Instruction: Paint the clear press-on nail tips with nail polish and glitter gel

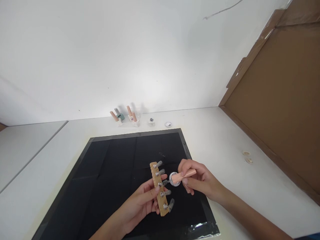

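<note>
My left hand [143,200] grips a wooden nail-tip stand [163,203] by its middle, thumb on top and fingers beneath. Several clear-greyish false nails [171,205] stick out to the right from metal posts along the wood. In my right hand [196,176] is a nail polish brush with a pink cap handle [183,175], pinched between thumb and fingers. Its bristle end points left and meets, or nearly meets, the middle nail; I cannot tell which. A small round white dish [174,179] shows behind the handle, partly hidden by it.
A black mat [107,173] with taped edges lies under my hands on the white table [215,133]. Along the wall stand several polish bottles [135,122], a small open jar [151,122] and a little dish [168,124]. Small round pieces [248,160] lie right, near a cardboard panel [280,103].
</note>
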Available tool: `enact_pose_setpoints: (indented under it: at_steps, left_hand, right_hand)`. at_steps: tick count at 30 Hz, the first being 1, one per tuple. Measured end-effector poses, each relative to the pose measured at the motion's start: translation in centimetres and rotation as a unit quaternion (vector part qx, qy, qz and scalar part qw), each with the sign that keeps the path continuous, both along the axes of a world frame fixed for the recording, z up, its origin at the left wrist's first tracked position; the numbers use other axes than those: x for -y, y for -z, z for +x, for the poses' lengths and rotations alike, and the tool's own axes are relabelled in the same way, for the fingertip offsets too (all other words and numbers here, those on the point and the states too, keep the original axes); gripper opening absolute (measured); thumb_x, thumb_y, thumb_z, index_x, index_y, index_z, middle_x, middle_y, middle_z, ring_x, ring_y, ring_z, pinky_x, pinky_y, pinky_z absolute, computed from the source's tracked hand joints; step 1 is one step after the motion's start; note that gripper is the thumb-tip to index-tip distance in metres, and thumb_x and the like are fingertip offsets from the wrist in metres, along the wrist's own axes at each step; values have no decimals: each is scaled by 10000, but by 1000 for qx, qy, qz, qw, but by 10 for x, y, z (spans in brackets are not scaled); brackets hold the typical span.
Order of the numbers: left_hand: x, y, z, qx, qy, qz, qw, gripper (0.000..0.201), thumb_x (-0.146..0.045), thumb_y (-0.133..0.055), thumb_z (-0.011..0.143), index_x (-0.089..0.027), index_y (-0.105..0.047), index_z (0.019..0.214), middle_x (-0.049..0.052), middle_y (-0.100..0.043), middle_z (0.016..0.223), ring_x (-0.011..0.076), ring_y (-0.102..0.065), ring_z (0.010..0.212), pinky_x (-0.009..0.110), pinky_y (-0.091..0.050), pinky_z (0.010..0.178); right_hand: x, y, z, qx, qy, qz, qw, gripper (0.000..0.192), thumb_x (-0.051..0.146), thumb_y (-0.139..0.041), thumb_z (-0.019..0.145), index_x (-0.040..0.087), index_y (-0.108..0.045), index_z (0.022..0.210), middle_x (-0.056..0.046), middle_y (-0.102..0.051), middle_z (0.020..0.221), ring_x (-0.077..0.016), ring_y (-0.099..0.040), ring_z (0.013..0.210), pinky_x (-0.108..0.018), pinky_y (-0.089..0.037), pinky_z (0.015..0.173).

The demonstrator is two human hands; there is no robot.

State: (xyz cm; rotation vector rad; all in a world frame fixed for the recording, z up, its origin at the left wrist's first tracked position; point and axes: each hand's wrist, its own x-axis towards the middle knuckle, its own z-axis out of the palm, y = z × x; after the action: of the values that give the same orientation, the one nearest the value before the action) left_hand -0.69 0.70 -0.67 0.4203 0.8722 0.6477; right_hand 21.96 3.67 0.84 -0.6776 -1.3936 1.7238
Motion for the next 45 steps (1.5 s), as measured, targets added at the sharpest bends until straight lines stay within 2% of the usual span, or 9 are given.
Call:
enact_pose_setpoints:
  at_steps: [8,19,24,32,38,45]
  left_hand:
    - [-2,-3,1,-8,2,0,1000,625,-384,-869,667,-162,-652,1210,57,-712,862,98,-582,586,229,-434,551]
    - [-3,-3,1,5,0,-1,1000,570,-356,-868,679,-151,-665,1171,52,-705,841,92,-587,578,231,-437,559]
    - [-2,-5,1,9,4,2,1000,497,-361,-865,681,-143,-684,1090,47,-701,828,87,-588,575,229,-436,554]
    - [-2,-6,2,-3,8,0,1000,644,-387,-888,635,-149,-657,1187,15,-677,760,78,-557,542,240,-440,556]
    - [-3,-4,1,6,6,3,1000,645,-393,-881,646,-157,-654,1202,22,-686,782,88,-573,554,244,-443,556]
    - [-2,0,0,1,-3,-5,1000,602,-370,-880,656,-154,-655,1172,57,-713,841,100,-592,583,241,-442,564]
  right_hand:
    - [0,0,0,-1,4,11,1000,166,346,-663,874,194,-600,854,17,-510,831,-43,-511,517,-183,-430,454]
    - [0,-2,0,11,8,10,1000,145,331,-681,862,191,-643,855,14,-505,858,-38,-533,544,-172,-416,464]
    - [0,0,0,16,10,6,1000,162,359,-674,866,198,-657,882,3,-533,863,-46,-533,541,-185,-414,466]
    - [-1,2,0,27,19,4,999,207,399,-657,875,192,-661,866,6,-571,762,-59,-518,526,-190,-415,471]
    - [-1,3,0,23,20,6,1000,216,407,-650,880,194,-645,848,14,-562,723,-59,-493,512,-197,-412,473]
    - [-2,2,-1,15,16,2,1000,269,449,-640,877,196,-589,803,60,-457,605,-67,-464,465,-202,-378,440]
